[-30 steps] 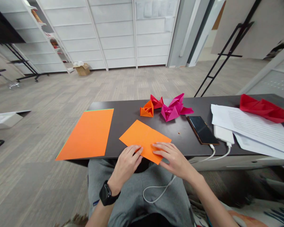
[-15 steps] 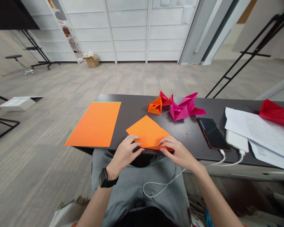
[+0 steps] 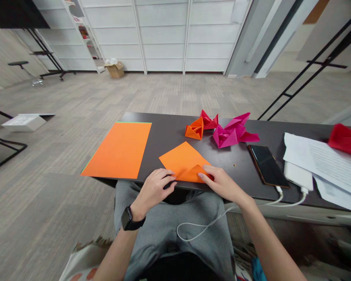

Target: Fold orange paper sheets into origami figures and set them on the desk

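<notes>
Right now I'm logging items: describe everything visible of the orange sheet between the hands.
The orange sheet looks like thin paper, one corner pointing away from the person. Its near part is folded up into a flap. It lies at the near edge of the dark table, left hand at its near left, right hand on the flap.

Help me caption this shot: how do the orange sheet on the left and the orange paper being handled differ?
The orange sheet looks larger than the orange paper. The sheet lies flat, while the paper's near part is folded up. No hand touches the sheet; the left hand and right hand touch the paper. Both are orange and rest on the dark table.
</notes>
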`<action>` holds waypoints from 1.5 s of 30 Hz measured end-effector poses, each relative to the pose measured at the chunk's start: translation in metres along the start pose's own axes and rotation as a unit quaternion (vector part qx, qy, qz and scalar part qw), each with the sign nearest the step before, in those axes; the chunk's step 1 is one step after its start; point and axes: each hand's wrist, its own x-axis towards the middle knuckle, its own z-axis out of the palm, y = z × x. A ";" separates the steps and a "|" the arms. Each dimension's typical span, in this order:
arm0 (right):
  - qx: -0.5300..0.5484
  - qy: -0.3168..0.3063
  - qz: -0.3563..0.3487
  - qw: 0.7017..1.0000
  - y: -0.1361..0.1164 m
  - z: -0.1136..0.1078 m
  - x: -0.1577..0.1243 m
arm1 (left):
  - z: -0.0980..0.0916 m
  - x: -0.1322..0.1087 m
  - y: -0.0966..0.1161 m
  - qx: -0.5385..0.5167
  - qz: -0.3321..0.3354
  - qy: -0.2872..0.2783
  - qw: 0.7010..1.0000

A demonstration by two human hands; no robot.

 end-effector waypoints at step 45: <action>0.002 0.083 0.045 0.996 0.011 0.007 -0.011 | -0.003 -0.010 -0.010 0.015 0.030 -0.024 0.999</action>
